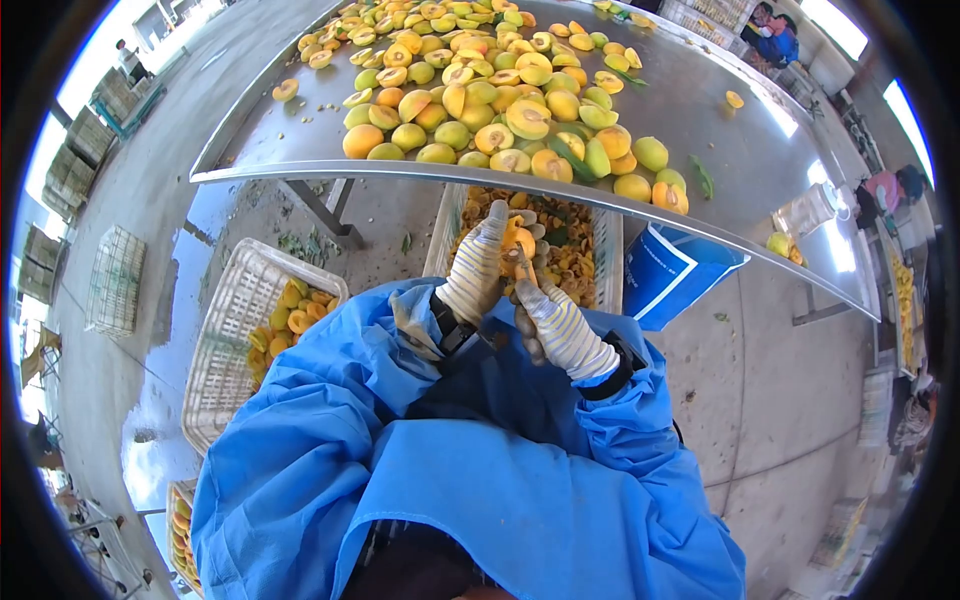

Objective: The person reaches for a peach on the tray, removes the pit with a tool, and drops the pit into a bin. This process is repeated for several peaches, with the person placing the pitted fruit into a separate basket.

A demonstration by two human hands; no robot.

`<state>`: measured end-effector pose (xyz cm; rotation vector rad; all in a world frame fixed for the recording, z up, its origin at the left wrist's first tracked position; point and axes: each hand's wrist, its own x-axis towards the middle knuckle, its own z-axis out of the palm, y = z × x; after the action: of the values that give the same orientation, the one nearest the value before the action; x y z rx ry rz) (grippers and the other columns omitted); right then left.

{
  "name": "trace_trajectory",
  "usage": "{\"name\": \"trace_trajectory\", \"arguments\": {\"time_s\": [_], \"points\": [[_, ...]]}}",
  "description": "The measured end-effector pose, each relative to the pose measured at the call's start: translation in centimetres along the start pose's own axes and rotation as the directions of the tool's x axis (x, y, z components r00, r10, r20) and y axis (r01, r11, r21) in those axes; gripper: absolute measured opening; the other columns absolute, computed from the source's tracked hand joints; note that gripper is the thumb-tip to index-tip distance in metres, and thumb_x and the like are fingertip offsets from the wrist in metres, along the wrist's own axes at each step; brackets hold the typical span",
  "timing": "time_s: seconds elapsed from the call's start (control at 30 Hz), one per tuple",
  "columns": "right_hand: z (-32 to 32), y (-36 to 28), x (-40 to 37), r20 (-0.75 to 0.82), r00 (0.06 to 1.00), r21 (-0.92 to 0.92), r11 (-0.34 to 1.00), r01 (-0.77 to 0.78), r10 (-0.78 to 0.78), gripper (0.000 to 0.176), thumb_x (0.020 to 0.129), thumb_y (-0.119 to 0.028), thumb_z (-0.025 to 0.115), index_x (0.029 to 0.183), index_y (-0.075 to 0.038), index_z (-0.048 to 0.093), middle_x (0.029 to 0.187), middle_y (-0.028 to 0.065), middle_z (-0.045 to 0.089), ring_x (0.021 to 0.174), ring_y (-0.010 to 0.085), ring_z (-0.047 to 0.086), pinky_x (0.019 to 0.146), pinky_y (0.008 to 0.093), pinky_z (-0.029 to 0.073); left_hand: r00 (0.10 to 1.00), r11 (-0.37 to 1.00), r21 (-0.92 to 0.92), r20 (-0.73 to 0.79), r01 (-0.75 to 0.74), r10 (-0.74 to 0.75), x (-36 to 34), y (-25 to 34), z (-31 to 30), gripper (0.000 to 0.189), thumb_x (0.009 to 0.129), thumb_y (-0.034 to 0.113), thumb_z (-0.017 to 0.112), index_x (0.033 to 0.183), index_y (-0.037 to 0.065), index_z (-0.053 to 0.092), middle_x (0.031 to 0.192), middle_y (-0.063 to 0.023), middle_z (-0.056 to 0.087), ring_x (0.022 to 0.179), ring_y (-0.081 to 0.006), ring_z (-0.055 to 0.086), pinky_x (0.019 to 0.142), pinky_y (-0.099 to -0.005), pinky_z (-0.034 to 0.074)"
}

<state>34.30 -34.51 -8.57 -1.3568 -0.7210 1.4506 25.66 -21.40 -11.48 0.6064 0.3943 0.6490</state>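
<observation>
Both hands wear striped, dirty gloves and meet over a crate of fruit scraps [575,250] below the table edge. My left hand [480,262] is closed around an orange-yellow fruit piece [518,238]. My right hand [548,318] is just below and to the right, its fingers wrapped round a small orange-handled tool [524,268] that reaches up to the fruit. The tool's tip is hidden against the fruit. Beyond the hands, many yellow and orange fruits [480,95], some halved, lie piled on the metal table [330,130].
A white crate with fruit [225,350] stands at the left, another fruit crate [182,530] below it. A blue box [670,275] is under the table's edge. Stacked crates [90,140] stand far left. Other people [775,40] are at the upper right and right edge.
</observation>
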Motion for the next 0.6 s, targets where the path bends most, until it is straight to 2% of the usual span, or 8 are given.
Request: {"name": "trace_trajectory", "arguments": {"time_s": [0.03, 0.13, 0.23, 0.33, 0.43, 0.47, 0.53, 0.6], "points": [[0.1, 0.0, 0.0, 0.004, 1.000, 0.017, 1.000, 0.003, -0.003, 0.039, 0.097, -0.049, 0.051, 0.097, -0.010, 0.051, 0.059, 0.0000, 0.044, 0.040, 0.0102, 0.043, 0.033, 0.0256, 0.037, 1.000, 1.000, 0.012, -0.003, 0.001, -0.001, 0.1, -0.1, -0.1, 0.059, 0.086, 0.057, 0.062, 0.110, 0.004, 0.059, 0.097, -0.0112, 0.066, 0.083, -0.0250, 0.066, 0.075, -0.0384, 0.057], [0.1, 2.1, 1.1, -0.056, 0.982, -0.242, 0.957, 0.163, -0.181, 0.041, 0.097, -0.052, 0.050, 0.102, -0.011, 0.050, 0.063, -0.0010, 0.046, 0.041, 0.0086, 0.046, 0.034, 0.0236, 0.039, 1.000, 0.996, 0.086, -0.002, 0.024, -0.024, 0.4, -0.3, -0.2, 0.059, 0.086, 0.058, 0.063, 0.111, 0.004, 0.060, 0.094, -0.0109, 0.066, 0.081, -0.0245, 0.067, 0.074, -0.0374, 0.057], [-0.5, 0.8, 0.1, 0.063, 0.998, 0.060, 0.998, -0.024, 0.020, 0.041, 0.098, -0.051, 0.049, 0.103, -0.011, 0.050, 0.062, -0.0009, 0.046, 0.041, 0.0090, 0.045, 0.035, 0.0250, 0.039, 0.991, 0.983, 0.129, 0.006, 0.132, -0.134, 0.3, 0.6, 0.1, 0.059, 0.088, 0.057, 0.061, 0.112, 0.003, 0.060, 0.092, -0.0116, 0.067, 0.076, -0.0238, 0.067, 0.069, -0.0350, 0.057], [-0.5, 0.2, -0.1, 0.105, 0.990, 0.203, 0.972, -0.117, 0.098, 0.040, 0.098, -0.051, 0.048, 0.102, -0.011, 0.050, 0.061, -0.0008, 0.046, 0.041, 0.0095, 0.046, 0.035, 0.0258, 0.040, 0.997, 0.986, 0.146, -0.001, 0.077, -0.077, 0.0, 0.8, 0.8, 0.058, 0.089, 0.057, 0.060, 0.112, 0.003, 0.061, 0.090, -0.0115, 0.067, 0.074, -0.0238, 0.066, 0.069, -0.0347, 0.057], [0.3, 1.1, 0.1, -0.025, 0.999, -0.031, 0.999, -0.027, 0.027, 0.045, 0.096, -0.056, 0.048, 0.091, -0.012, 0.052, 0.059, -0.0014, 0.045, 0.040, 0.0103, 0.043, 0.035, 0.0255, 0.036, 1.000, 0.977, 0.213, 0.020, 0.014, -0.018, 0.6, -0.4, 0.0, 0.057, 0.090, 0.056, 0.059, 0.112, 0.003, 0.061, 0.088, -0.0111, 0.067, 0.074, -0.0236, 0.066, 0.069, -0.0348, 0.057], [0.4, 1.3, 0.0, -0.065, 0.998, -0.110, 0.994, 0.001, -0.008, 0.048, 0.095, -0.059, 0.048, 0.086, -0.012, 0.053, 0.058, -0.0014, 0.045, 0.040, 0.0106, 0.043, 0.036, 0.0254, 0.035, 0.996, 0.974, 0.213, 0.036, 0.070, -0.080, 0.7, -0.4, -0.4, 0.057, 0.090, 0.055, 0.058, 0.112, 0.003, 0.061, 0.088, -0.0110, 0.067, 0.074, -0.0232, 0.066, 0.069, -0.0345, 0.057], [-0.3, 0.6, -0.4, 0.039, 0.997, 0.077, 0.994, -0.077, 0.074, 0.050, 0.095, -0.059, 0.049, 0.083, -0.010, 0.052, 0.057, -0.0008, 0.045, 0.040, 0.0115, 0.044, 0.036, 0.0262, 0.036, 0.979, 0.963, 0.210, 0.074, 0.170, -0.189, 0.5, 0.6, 0.1, 0.056, 0.091, 0.054, 0.058, 0.113, 0.003, 0.061, 0.087, -0.0109, 0.067, 0.074, -0.0224, 0.066, 0.069, -0.0339, 0.057], [-0.8, 0.5, -0.2, 0.134, 0.981, 0.297, 0.939, -0.172, 0.137, 0.051, 0.095, -0.059, 0.049, 0.084, -0.009, 0.052, 0.057, -0.0005, 0.045, 0.040, 0.0118, 0.044, 0.036, 0.0261, 0.035, 0.984, 0.967, 0.207, 0.074, 0.146, -0.165, 0.0, 0.9, 0.7, 0.056, 0.092, 0.054, 0.057, 0.114, 0.003, 0.061, 0.088, -0.0110, 0.067, 0.074, -0.0206, 0.066, 0.067, -0.0324, 0.057]]}}
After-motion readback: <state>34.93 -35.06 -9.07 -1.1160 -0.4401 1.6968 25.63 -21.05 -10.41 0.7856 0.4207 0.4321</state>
